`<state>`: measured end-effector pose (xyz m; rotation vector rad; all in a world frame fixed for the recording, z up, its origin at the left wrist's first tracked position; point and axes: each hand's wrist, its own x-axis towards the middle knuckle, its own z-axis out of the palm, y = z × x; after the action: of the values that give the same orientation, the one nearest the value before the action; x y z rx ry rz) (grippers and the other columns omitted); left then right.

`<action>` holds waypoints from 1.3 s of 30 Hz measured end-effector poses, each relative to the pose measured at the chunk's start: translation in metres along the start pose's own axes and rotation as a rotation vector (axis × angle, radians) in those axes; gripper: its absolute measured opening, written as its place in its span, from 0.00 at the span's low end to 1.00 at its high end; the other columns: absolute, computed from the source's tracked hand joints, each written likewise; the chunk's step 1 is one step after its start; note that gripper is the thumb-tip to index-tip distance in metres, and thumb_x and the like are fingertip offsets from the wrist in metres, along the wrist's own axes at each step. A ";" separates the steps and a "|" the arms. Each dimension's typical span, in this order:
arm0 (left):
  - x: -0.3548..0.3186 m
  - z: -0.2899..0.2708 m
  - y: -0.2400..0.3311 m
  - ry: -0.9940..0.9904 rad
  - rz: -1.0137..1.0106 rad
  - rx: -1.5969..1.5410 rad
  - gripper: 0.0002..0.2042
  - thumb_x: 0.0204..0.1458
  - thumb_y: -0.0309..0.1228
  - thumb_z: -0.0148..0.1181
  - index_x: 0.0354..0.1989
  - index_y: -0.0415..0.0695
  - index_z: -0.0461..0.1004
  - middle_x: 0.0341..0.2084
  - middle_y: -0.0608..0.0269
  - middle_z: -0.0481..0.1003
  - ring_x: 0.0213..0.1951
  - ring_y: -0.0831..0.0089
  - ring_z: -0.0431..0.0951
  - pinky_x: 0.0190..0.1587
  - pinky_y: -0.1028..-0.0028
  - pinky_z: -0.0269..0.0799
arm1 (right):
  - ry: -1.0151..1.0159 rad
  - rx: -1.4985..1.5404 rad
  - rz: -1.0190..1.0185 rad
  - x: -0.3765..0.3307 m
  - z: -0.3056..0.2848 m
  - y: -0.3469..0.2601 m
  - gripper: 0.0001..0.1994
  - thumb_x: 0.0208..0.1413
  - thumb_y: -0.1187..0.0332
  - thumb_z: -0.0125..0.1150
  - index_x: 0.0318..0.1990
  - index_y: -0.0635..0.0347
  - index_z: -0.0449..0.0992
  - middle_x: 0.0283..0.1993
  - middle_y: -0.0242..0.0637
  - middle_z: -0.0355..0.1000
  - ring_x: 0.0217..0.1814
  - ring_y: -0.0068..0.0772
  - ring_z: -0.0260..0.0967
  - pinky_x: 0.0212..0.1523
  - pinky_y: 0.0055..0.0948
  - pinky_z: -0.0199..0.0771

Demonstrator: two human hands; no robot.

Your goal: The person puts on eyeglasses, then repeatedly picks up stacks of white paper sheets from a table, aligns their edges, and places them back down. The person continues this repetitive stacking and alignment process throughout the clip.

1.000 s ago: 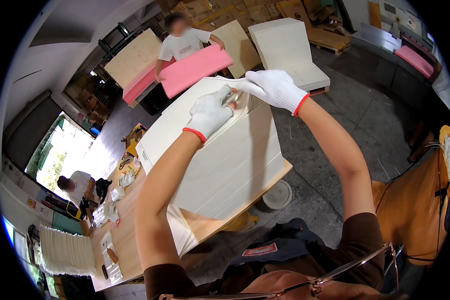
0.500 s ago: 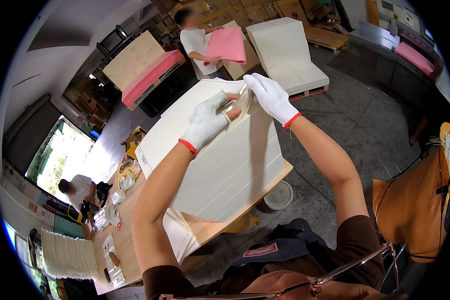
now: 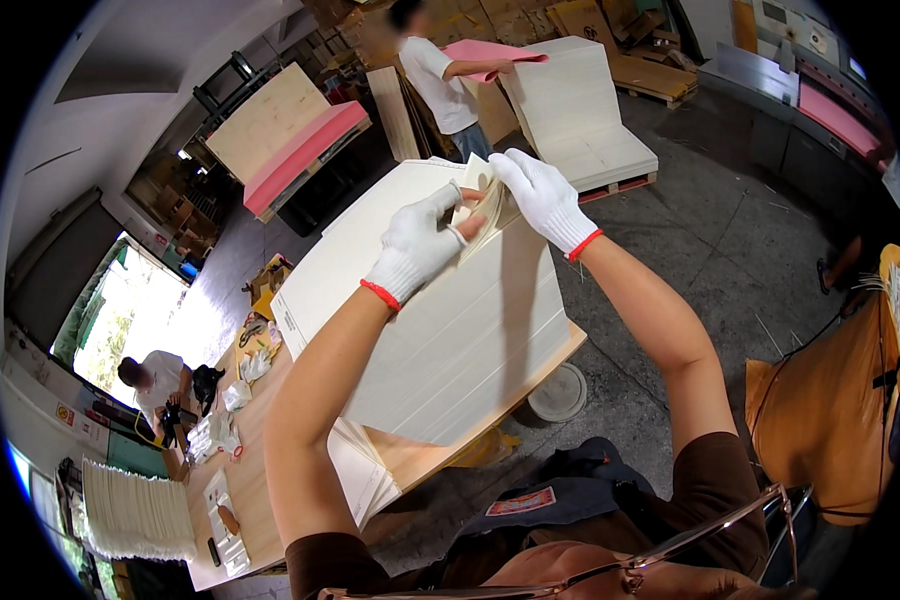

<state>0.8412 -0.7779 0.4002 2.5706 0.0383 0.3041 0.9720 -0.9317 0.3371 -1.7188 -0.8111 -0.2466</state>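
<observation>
A tall stack of white paper sheets (image 3: pixel 450 350) stands on the wooden table (image 3: pixel 410 460) in front of me. At its top corner several sheets (image 3: pixel 488 222) are lifted and bent into a fan. My left hand (image 3: pixel 413 245), in a white glove with bare thumb and fingertip showing, grips the edges of these sheets. My right hand (image 3: pixel 545 200), gloved in white with a red cuff, pinches the same sheets at the corner, a little to the right. Its fingertips are partly hidden behind the paper.
Loose sheets (image 3: pixel 360 470) lie beside the stack. Plastic bags (image 3: pixel 255 365) and a white bundle (image 3: pixel 135 510) are at the left. A round lid (image 3: pixel 558 392) rests on the floor. A co-worker (image 3: pixel 440 85) handles pink sheets (image 3: pixel 490 58) near a pale stack (image 3: pixel 580 110).
Under my hands the lifted sheets have curled and spread more, and a pale flap shows between them. My hands barely shifted. The co-worker moved right, carrying the pink sheets to the pale stack.
</observation>
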 end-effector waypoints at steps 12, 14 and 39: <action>0.001 0.002 -0.009 0.061 0.086 0.030 0.17 0.58 0.41 0.60 0.56 0.58 0.76 0.32 0.59 0.79 0.34 0.67 0.79 0.41 0.68 0.72 | -0.026 -0.021 0.059 0.000 -0.001 -0.001 0.29 0.66 0.39 0.38 0.40 0.58 0.72 0.35 0.51 0.73 0.43 0.57 0.71 0.45 0.45 0.68; 0.001 0.002 -0.011 0.108 0.130 0.015 0.16 0.60 0.40 0.58 0.56 0.58 0.76 0.31 0.58 0.79 0.33 0.67 0.79 0.40 0.68 0.73 | -0.056 -0.027 0.096 0.001 -0.002 -0.004 0.29 0.66 0.39 0.38 0.40 0.58 0.72 0.35 0.51 0.73 0.43 0.57 0.71 0.45 0.45 0.68; -0.002 0.003 0.000 0.074 0.099 0.115 0.15 0.61 0.31 0.49 0.52 0.55 0.78 0.26 0.62 0.77 0.27 0.69 0.77 0.34 0.68 0.71 | -0.350 -0.730 -0.223 -0.008 -0.054 -0.014 0.22 0.66 0.45 0.47 0.39 0.54 0.76 0.37 0.43 0.77 0.38 0.49 0.76 0.39 0.44 0.75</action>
<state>0.8402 -0.7794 0.3974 2.6789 -0.0452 0.4461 0.9705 -0.9832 0.3600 -2.3947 -1.2787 -0.4387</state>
